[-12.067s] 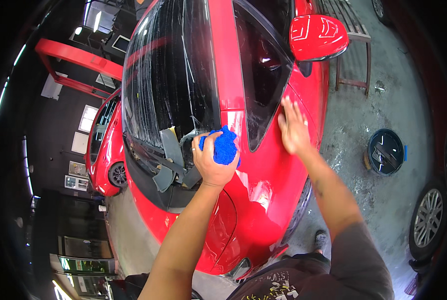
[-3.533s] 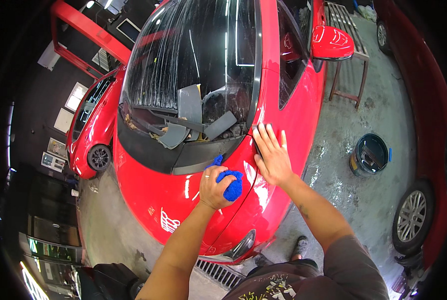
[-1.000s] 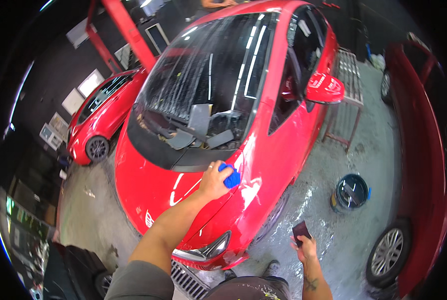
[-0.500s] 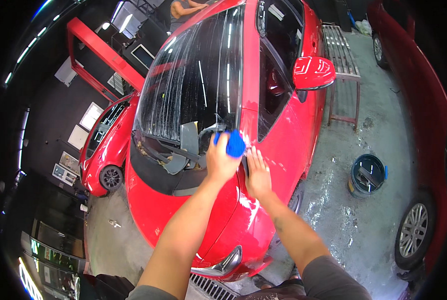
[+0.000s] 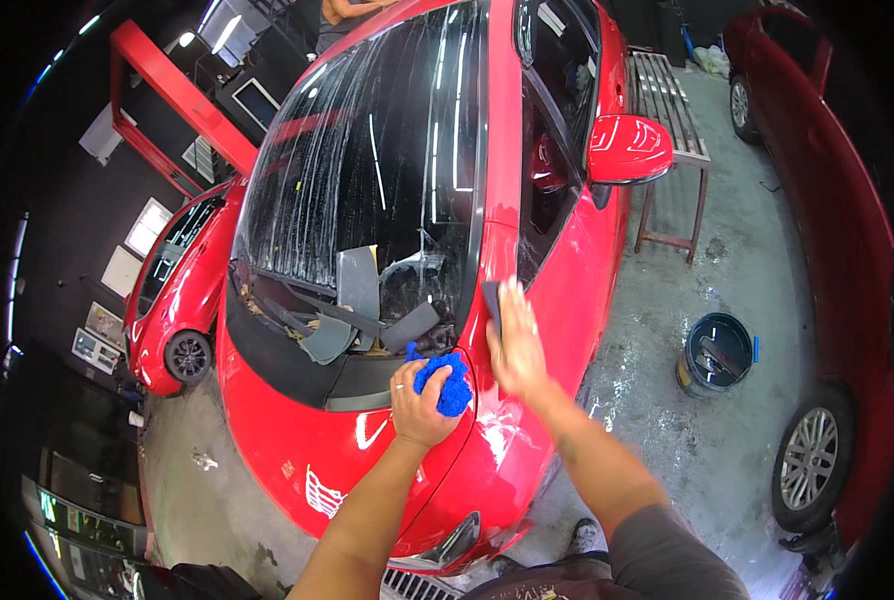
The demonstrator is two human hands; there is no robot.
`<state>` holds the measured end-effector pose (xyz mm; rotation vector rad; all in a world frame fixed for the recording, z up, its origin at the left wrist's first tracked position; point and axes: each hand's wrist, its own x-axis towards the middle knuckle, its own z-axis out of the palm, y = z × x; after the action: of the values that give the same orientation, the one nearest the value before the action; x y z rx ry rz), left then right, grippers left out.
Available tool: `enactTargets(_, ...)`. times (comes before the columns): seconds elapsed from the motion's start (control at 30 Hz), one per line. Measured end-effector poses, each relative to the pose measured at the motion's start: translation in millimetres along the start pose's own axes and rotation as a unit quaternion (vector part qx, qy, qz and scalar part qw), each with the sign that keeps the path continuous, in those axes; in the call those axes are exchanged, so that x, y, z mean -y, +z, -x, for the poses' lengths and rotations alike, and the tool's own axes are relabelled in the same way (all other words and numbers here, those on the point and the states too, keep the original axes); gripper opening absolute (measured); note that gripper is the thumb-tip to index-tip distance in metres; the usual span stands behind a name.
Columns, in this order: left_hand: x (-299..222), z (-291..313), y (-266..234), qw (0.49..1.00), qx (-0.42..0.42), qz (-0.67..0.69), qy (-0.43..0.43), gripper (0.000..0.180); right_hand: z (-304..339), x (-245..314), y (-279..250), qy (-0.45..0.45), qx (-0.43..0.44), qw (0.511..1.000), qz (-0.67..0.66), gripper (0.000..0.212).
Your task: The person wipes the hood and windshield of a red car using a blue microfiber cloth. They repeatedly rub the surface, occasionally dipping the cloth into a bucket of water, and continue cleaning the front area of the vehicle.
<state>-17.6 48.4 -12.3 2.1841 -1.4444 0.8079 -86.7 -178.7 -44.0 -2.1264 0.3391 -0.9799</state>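
A red car (image 5: 587,290) stands in front of me, its paint wet and shiny. My left hand (image 5: 422,415) grips a bunched blue cloth (image 5: 447,390) over the hood's rear corner, close to the windshield base. With fingers stretched out, my right hand (image 5: 517,345) presses a dark grey piece of sandpaper (image 5: 492,303) against the fender just below the windshield pillar. Part of that piece is hidden under the palm. Several loose grey sheets (image 5: 358,282) lie on the lower windshield (image 5: 397,170), which has whitish streaks running down it.
A dark bucket (image 5: 717,355) with something in it stands on the wet floor at right. Beyond it is a dark red car (image 5: 817,150). A slatted metal bench (image 5: 672,105) stands past the side mirror (image 5: 629,150). Another person (image 5: 342,18) is at the car's far side.
My left hand has drawn the blue cloth back toward me, off the fender edge to the hood corner. My right hand has slid slightly forward, showing more of the sandpaper.
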Motion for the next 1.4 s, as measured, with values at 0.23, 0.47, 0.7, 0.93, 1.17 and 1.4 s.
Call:
enactTargets(0.23, -0.9, -10.6, -3.4, 1.000, 0.002, 0.020, 0.005, 0.073, -69.9, -2.3, -17.0, 0.025, -0.014, 0.999, 0.014, 0.079)
enactTargets(0.47, 4.8, -5.1, -13.9, 1.000, -0.003, 0.017, 0.007, 0.076, 39.9, 9.1, -2.8, -0.001, 0.088, 0.996, -0.008, 0.084)
enactTargets(0.7, -10.6, -15.3, 5.3, 0.999, -0.001, 0.039, 0.006, 0.076, -73.3, -26.0, -39.2, -0.028, 0.002, 0.999, 0.046, 0.077)
enactTargets(0.93, 16.8, 3.5, -25.1, 0.998, 0.050, 0.036, -0.031, 0.083, 39.7, -22.3, 32.1, -0.099, 0.019, 0.995, -0.012, 0.070)
enactTargets(1.17, 14.4, 4.1, 2.4, 0.995, -0.027, 0.089, -0.047, 0.078, -70.4, -81.2, 21.3, -0.084, -0.010, 0.996, -0.035, 0.065)
enactTargets(1.4, 12.4, 14.1, -17.8, 0.996, 0.001, 0.072, -0.060, 0.084, -30.7, -56.0, 41.1, -0.134, -0.005, 0.991, 0.005, 0.063)
